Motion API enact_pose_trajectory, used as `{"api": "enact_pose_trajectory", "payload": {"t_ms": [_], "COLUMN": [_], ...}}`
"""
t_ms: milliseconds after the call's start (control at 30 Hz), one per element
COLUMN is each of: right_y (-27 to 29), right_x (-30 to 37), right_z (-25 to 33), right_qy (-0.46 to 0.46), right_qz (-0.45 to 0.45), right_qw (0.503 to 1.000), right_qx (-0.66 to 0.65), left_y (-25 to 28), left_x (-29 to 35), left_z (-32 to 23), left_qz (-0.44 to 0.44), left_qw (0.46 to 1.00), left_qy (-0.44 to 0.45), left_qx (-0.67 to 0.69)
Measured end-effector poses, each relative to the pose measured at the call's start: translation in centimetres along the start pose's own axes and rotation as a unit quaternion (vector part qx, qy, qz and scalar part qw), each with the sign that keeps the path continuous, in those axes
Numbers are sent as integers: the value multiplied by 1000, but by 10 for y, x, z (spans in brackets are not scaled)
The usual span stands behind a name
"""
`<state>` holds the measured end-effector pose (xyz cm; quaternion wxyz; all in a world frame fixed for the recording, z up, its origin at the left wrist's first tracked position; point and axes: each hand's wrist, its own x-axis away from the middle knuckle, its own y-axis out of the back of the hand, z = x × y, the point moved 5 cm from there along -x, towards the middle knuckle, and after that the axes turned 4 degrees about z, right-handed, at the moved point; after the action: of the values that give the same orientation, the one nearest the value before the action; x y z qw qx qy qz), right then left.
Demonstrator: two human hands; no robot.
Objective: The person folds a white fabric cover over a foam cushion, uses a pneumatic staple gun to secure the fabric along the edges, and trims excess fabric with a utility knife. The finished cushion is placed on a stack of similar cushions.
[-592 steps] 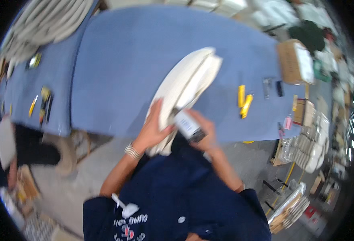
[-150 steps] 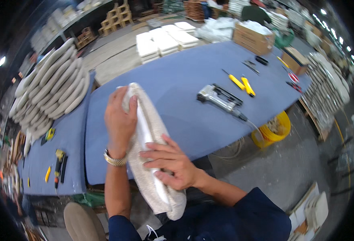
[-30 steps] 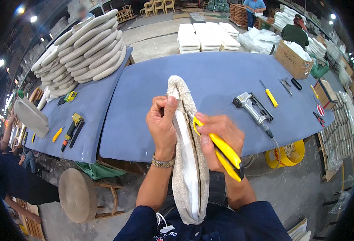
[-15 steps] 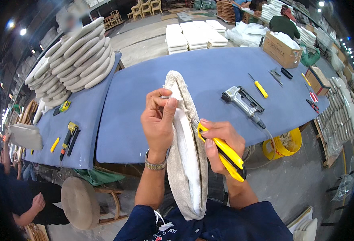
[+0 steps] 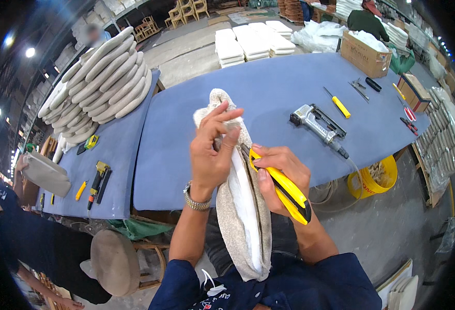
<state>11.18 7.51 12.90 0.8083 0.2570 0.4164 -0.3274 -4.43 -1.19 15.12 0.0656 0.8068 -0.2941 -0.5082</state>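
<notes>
I hold the upholstered pad on edge between my body and the table, my left hand on its left face, my right hand with the utility knife on its right. Behind my right hand, on the table, lies the staple gun. A screwdriver lies beyond it. Stacked pads sit far left. A stool stands at lower left, before the table.

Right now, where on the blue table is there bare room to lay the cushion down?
The widest bare patch of the blue table lies ahead of the cushion, between the stacked cushions and the staple gun. The far-right end is crowded with a cardboard box and hand tools.
</notes>
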Motion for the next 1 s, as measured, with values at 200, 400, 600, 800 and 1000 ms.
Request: {"api": "enact_pose_trajectory", "payload": {"t_ms": [200, 400, 600, 800, 1000], "right_y": [-1, -2, -4, -3, 2], "right_x": [3, -4, -9, -1, 12], "right_z": [5, 2, 5, 9, 16], "right_qy": [5, 5, 12, 8, -28], "right_qz": [2, 0, 23, 27, 32], "right_qw": [1000, 1000, 1000, 1000, 999], "right_qx": [-7, 2, 14, 7, -6], "left_y": [-11, -16, -17, -12, -12], "left_x": [25, 29, 28, 28, 27], "left_z": [10, 14, 14, 20, 21], "left_qz": [-150, -141, -176, -204, -221], "left_qw": [928, 927, 925, 917, 901], "left_qy": [120, 136, 133, 130, 129], "left_qx": [319, 319, 310, 318, 351]}}
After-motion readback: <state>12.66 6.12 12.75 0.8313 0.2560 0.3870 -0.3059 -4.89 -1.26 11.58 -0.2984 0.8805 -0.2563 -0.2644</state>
